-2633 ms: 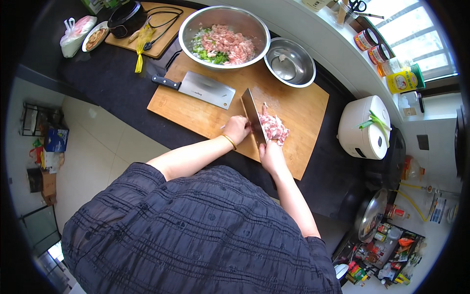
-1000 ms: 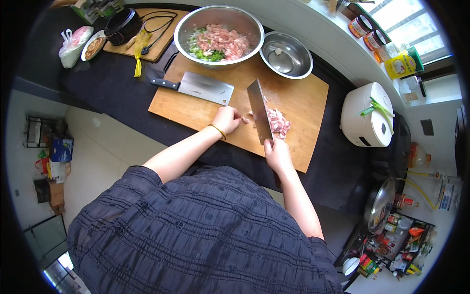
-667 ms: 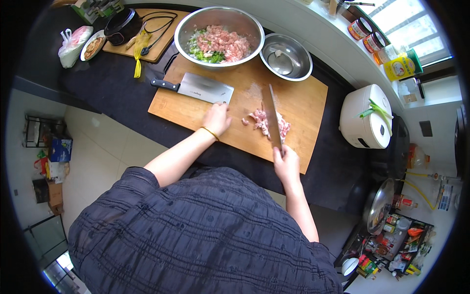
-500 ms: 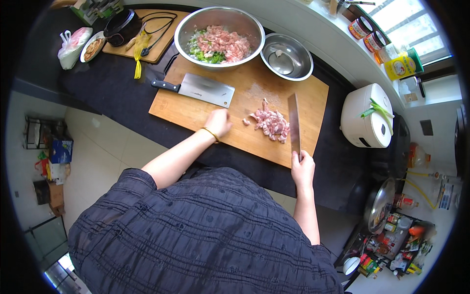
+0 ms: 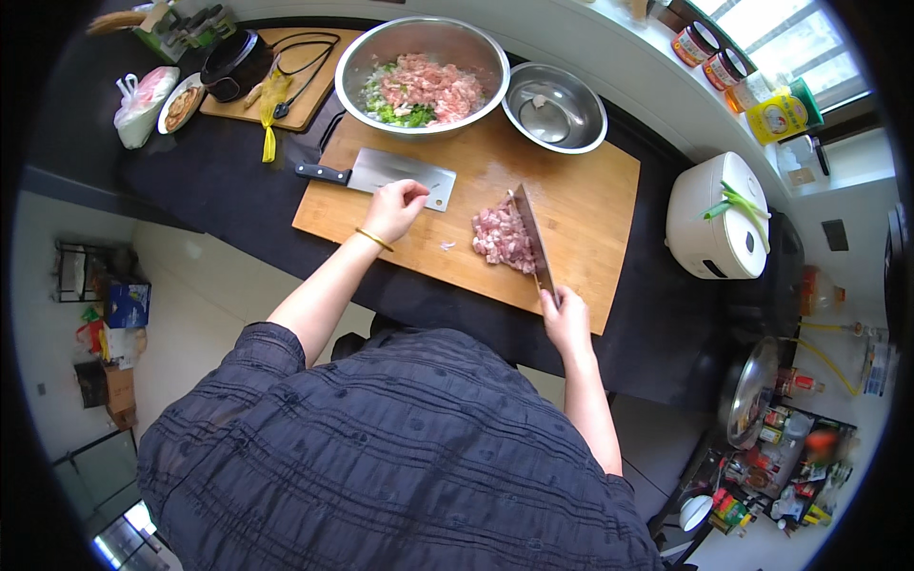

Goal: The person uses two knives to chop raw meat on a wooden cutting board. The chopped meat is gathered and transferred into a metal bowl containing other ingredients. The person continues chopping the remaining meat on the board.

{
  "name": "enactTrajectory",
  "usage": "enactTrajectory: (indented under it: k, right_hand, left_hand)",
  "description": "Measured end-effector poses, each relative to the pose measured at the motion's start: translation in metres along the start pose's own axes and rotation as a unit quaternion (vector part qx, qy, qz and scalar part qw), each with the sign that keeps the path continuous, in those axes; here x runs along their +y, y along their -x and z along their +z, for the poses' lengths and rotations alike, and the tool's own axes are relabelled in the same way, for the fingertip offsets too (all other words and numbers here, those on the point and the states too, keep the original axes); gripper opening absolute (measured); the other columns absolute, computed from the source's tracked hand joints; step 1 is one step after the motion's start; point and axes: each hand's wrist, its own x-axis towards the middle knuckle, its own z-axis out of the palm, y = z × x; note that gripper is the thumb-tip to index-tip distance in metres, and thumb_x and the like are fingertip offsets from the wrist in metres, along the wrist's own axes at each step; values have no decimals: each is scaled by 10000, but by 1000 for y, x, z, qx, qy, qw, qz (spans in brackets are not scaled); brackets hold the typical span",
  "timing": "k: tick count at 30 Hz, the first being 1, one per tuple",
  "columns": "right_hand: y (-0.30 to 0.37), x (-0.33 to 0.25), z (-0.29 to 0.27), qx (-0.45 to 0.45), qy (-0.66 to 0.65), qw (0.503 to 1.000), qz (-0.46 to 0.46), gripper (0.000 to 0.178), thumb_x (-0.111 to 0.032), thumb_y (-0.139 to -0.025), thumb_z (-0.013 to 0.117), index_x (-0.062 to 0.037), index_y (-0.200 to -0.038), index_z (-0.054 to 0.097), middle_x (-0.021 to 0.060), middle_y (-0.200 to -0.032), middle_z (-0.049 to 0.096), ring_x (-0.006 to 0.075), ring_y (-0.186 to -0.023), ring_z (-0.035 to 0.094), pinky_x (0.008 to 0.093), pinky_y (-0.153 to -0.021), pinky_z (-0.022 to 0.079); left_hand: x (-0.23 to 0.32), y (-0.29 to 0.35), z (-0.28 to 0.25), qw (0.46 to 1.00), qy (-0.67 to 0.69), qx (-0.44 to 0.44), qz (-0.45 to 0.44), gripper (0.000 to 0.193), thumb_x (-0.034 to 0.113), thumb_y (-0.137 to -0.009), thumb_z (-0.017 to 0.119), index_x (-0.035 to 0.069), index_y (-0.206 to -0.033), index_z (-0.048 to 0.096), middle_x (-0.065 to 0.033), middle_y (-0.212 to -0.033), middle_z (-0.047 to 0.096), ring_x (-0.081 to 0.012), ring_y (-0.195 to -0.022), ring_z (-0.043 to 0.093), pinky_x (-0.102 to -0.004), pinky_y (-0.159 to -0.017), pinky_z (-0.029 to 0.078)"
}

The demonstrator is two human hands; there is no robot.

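My right hand (image 5: 566, 320) grips the handle of a cleaver (image 5: 535, 236). Its blade stands on edge against the right side of a heap of chopped raw meat (image 5: 501, 235) on the wooden cutting board (image 5: 592, 195). My left hand (image 5: 398, 209), fingers curled in and nothing seen in them, is at the lower edge of a second cleaver (image 5: 373, 171) lying flat with its black handle to the left. A small scrap of meat (image 5: 447, 246) lies between that hand and the heap.
Behind the board stand a large steel bowl (image 5: 419, 34) of minced meat and chopped greens and a smaller steel bowl (image 5: 583, 112) holding a little bit of something. To the right is a white rice cooker (image 5: 700, 224) topped with scallion pieces. A small board (image 5: 309, 62) with a cable lies far left.
The cleaver in my right hand has moved left and tilted, and the meat heap has shifted left and is more compact. My left hand has moved left and away from me, towards the lying cleaver.
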Motion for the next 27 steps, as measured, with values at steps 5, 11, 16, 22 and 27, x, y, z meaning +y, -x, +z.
enactTrajectory:
  k: [5, 11, 16, 22, 27]
  right_hand:
    - [5, 16, -3, -43, -32, 996, 67, 264, -244, -808, 566, 19, -834, 570, 153, -609, 555, 262, -564, 565, 353, -558, 439]
    - [11, 11, 0, -63, -126, 983, 120, 251, -250, -842, 535, 1, -839, 552, 58, -542, 505, 124, -442, 501, 282, -455, 415]
    - [6, 17, -4, -33, -178, 970, 164, 288, -235, -865, 503, -10, -689, 461, 34, -467, 450, 110, -363, 447, 271, -354, 359]
    - [19, 11, -17, 13, -263, 956, 126, 263, -192, -878, 471, -39, -665, 446, 1, -459, 417, 73, -350, 399, 230, -337, 323]
    - [31, 8, -25, 19, -295, 945, 140, 237, -185, -878, 469, -38, -693, 466, -4, -471, 421, 64, -358, 400, 217, -338, 321]
  left_hand:
    - [-33, 22, -2, 978, -164, -69, 111, 150, 141, -734, 629, 12, -773, 564, -130, -732, 580, -258, -708, 566, -322, -640, 456]
    - [-19, 34, 45, 962, -220, -86, 136, 161, 145, -710, 621, 18, -758, 535, -145, -749, 541, -317, -736, 544, -387, -654, 449]
    - [17, 37, 72, 931, -323, -109, 129, 89, 55, -739, 464, 6, -741, 538, -161, -778, 550, -313, -758, 565, -391, -659, 481]
    - [19, 36, 75, 907, -381, -127, 125, 81, 48, -720, 480, 20, -700, 554, -143, -751, 576, -296, -735, 588, -374, -643, 493]
    - [10, 3, 53, 971, -179, -157, 28, 81, 58, -628, 619, 36, -706, 625, -109, -685, 619, -215, -633, 605, -305, -584, 487]
